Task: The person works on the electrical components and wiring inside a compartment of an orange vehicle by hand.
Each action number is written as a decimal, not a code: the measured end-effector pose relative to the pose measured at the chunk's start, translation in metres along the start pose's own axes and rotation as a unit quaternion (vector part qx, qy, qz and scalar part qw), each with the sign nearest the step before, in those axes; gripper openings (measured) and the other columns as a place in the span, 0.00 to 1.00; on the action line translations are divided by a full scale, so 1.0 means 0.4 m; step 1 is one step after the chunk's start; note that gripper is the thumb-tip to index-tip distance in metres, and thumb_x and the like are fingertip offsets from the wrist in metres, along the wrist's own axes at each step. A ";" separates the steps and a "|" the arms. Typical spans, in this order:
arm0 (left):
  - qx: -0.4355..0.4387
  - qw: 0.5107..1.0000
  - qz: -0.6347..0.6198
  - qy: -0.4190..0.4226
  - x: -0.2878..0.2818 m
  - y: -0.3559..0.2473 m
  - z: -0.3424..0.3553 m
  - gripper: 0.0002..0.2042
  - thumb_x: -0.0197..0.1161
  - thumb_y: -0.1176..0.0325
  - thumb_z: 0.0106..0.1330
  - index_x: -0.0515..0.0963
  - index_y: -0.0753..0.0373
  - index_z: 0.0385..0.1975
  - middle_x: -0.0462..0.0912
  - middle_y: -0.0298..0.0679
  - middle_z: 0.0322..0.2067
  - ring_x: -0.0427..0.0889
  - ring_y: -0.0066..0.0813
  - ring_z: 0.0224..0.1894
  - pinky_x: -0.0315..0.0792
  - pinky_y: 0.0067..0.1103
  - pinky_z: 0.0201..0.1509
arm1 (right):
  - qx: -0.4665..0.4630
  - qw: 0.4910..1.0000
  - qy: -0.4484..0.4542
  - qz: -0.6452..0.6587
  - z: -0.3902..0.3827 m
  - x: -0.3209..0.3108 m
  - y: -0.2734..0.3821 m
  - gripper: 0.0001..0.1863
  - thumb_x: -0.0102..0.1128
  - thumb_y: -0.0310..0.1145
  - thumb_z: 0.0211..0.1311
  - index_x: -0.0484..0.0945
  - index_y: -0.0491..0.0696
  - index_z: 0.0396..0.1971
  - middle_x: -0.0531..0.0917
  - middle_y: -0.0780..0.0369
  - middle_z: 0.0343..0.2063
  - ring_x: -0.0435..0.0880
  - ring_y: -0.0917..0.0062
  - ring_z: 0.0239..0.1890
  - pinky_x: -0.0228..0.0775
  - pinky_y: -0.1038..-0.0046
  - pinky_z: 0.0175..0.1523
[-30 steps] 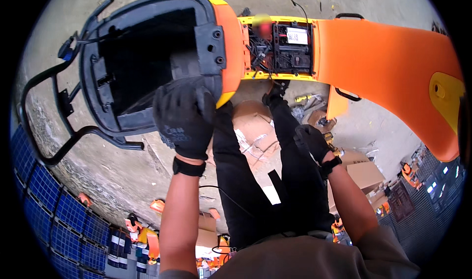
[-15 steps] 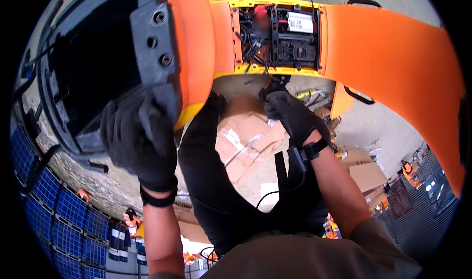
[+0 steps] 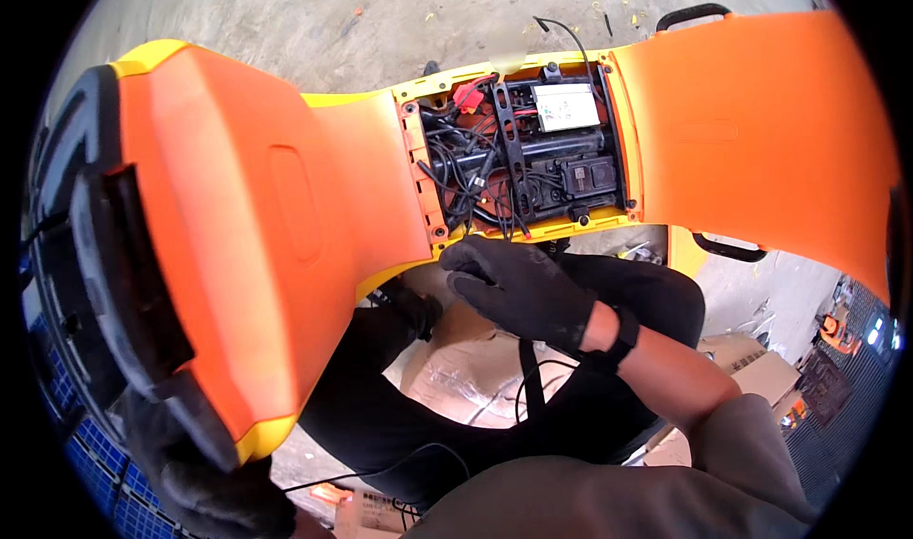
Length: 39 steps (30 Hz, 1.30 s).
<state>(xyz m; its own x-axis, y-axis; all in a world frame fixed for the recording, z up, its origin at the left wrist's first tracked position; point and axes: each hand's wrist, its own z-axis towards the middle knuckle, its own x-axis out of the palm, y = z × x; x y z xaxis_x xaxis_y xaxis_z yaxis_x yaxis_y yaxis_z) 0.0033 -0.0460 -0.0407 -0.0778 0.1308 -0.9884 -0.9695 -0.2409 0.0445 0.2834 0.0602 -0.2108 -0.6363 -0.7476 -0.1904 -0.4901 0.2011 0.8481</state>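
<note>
A large orange and yellow machine body lies on a concrete floor, with an open bay of black wires, a red connector and a grey module in its middle. An orange cover panel with a black frame on its far side tilts up at the left. My left hand, in a black glove, grips the panel's lower edge. My right hand, also gloved, rests with its fingers against the yellow rim just below the open bay. It holds nothing that I can see.
My black-trousered legs and flattened cardboard lie under the machine. A black cable hangs near my right wrist. Black handles stick out from the orange body. Blue mesh crates stand at the lower left, boxes at the lower right.
The orange panel has swung from the upper left down and toward me, now showing its orange face. My left hand dropped to the lower left; my right hand moved up to the bay's rim.
</note>
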 end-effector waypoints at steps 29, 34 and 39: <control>0.384 0.892 -0.236 -0.037 0.047 -0.354 -0.237 0.19 0.64 0.60 0.60 0.75 0.65 0.46 0.80 0.44 0.36 0.80 0.42 0.41 0.73 0.34 0.45 | -0.255 0.929 -0.244 0.112 -0.401 -0.084 0.143 0.14 0.53 0.35 0.70 0.76 0.41 0.47 0.82 0.62 0.35 0.80 0.81 0.37 0.74 0.77 0.46; 0.319 0.916 -0.244 0.012 0.073 -0.410 -0.176 0.16 0.65 0.62 0.59 0.77 0.63 0.44 0.82 0.46 0.37 0.82 0.44 0.39 0.75 0.35 0.43 | -0.272 0.927 -0.221 0.132 -0.390 -0.142 0.173 0.14 0.54 0.35 0.70 0.76 0.41 0.47 0.82 0.63 0.34 0.80 0.81 0.36 0.74 0.77 0.46; 0.277 0.901 -0.333 -0.007 0.172 -0.402 -0.097 0.14 0.67 0.64 0.60 0.79 0.64 0.42 0.83 0.48 0.35 0.83 0.45 0.39 0.76 0.33 0.45 | -0.305 0.914 -0.211 0.164 -0.309 -0.251 0.124 0.14 0.54 0.37 0.71 0.76 0.42 0.48 0.82 0.63 0.34 0.79 0.81 0.35 0.74 0.77 0.45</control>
<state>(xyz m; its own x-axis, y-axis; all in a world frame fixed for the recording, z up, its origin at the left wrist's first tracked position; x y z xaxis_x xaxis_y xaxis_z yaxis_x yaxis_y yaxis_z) 0.1627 -0.0355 -0.1214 0.5649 0.0822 -0.8210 -0.7696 0.4113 -0.4884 0.3966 0.0669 -0.0886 -0.9256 -0.3741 0.0583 0.1091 -0.1159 0.9873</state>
